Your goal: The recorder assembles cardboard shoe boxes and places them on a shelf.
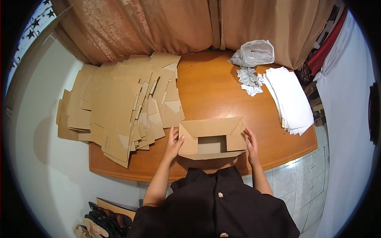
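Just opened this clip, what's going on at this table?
A person stands at a wooden table with a small cardboard box between both hands: the left hand is against its left side, the right hand against its right, flaps partly folded in. A spread pile of flat cardboard blanks lies to the left. At the far right are a stack of white sheets, small silvery packets and a clear plastic bag.

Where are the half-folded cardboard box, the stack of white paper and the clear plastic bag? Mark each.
half-folded cardboard box (212, 129): head view, on its far flap.
stack of white paper (289, 99): head view, top sheet's middle.
clear plastic bag (256, 52): head view, its crumpled middle.
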The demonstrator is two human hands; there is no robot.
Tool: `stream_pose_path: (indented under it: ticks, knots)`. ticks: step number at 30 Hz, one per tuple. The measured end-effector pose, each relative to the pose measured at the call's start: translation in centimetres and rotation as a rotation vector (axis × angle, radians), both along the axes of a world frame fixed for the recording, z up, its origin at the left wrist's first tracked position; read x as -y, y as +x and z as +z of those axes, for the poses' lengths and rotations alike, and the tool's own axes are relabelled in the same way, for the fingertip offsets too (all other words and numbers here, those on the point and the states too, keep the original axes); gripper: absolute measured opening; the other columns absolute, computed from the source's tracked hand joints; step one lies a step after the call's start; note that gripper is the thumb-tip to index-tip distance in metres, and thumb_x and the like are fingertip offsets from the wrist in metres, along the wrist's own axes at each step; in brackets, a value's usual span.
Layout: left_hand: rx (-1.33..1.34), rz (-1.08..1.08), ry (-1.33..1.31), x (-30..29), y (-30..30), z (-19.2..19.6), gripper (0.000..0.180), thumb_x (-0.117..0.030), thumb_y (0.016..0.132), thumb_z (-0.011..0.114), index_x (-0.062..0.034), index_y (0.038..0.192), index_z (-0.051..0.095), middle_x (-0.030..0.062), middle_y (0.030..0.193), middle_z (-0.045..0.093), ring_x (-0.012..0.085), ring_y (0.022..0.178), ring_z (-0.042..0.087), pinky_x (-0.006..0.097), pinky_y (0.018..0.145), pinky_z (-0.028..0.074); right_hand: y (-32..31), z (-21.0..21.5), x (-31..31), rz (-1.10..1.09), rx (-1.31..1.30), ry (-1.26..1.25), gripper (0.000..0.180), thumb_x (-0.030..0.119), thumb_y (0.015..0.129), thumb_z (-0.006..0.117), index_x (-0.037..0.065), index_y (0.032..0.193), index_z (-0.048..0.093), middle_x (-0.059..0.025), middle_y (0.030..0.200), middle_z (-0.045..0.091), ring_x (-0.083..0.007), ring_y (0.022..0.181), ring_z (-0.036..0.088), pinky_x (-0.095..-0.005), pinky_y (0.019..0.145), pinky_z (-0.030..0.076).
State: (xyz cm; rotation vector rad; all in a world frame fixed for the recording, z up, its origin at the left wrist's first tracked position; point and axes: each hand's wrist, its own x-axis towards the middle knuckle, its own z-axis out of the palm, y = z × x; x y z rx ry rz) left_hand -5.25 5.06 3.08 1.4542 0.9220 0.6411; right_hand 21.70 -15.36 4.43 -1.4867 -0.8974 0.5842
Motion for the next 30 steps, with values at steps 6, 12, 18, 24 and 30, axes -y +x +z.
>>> stream_pose_path:
  ticks: [6,12,18,24,30]
  knots:
    - [0.116,-0.086,-0.188,0.3,-1.0,-0.3,0.085,-0.025,0.084,0.06,-0.0036,0.144,0.004,0.022,0.145,0.019,0.0296,0.134,0.023,0.036,0.108,0.019,-1.5,1.6,1.3,0.168,0.185,-0.044,0.099,0.06,0.056,0.075,0.006,0.132,0.041,-0.0205,0.136,0.029,-0.0349,0.129,0.027,-0.0455,0.106,0.023]
    - [0.079,-0.31,-0.107,1.1,0.5,1.1,0.09,-0.033,0.086,0.056,-0.0071,0.144,-0.008,0.0176,0.15,-0.003,0.0257,0.139,-0.001,0.034,0.11,0.004,-2.1,1.3,0.9,0.12,0.408,-0.102,0.096,0.044,0.051,0.084,0.011,0.131,0.041,-0.0208,0.138,0.025,-0.0384,0.129,0.025,-0.0472,0.105,0.025]
    - [0.346,-0.277,-0.194,1.1,-0.4,-1.4,0.091,-0.038,0.087,0.053,-0.0075,0.144,-0.011,0.0134,0.151,-0.005,0.0221,0.139,-0.002,0.034,0.11,0.002,-2.9,0.5,-0.1,-0.09,0.376,-0.119,0.074,0.031,0.069,0.074,0.007,0.13,0.039,-0.0214,0.134,0.032,-0.0375,0.126,0.031,-0.0444,0.104,0.026]
    - [0.125,-0.077,-0.102,2.9,1.7,0.8,0.09,-0.011,0.083,0.062,-0.0061,0.145,-0.003,0.0146,0.149,0.012,0.0222,0.135,0.021,0.033,0.107,0.021,-3.7,-0.9,-1.1,-0.273,0.345,-0.076,0.052,0.011,0.081,0.058,0.005,0.129,0.039,-0.023,0.13,0.036,-0.037,0.122,0.036,-0.0417,0.103,0.029]
    - [0.189,0.0,-0.151,2.9,1.9,0.1,0.085,0.0,0.081,0.059,-0.0041,0.145,0.004,0.0146,0.145,0.025,0.0214,0.129,0.032,0.031,0.104,0.028,-4.1,-0.4,-1.7,-0.318,0.45,-0.113,0.053,0.005,0.078,0.055,0.004,0.128,0.039,-0.0225,0.131,0.034,-0.0367,0.123,0.033,-0.0421,0.103,0.029]
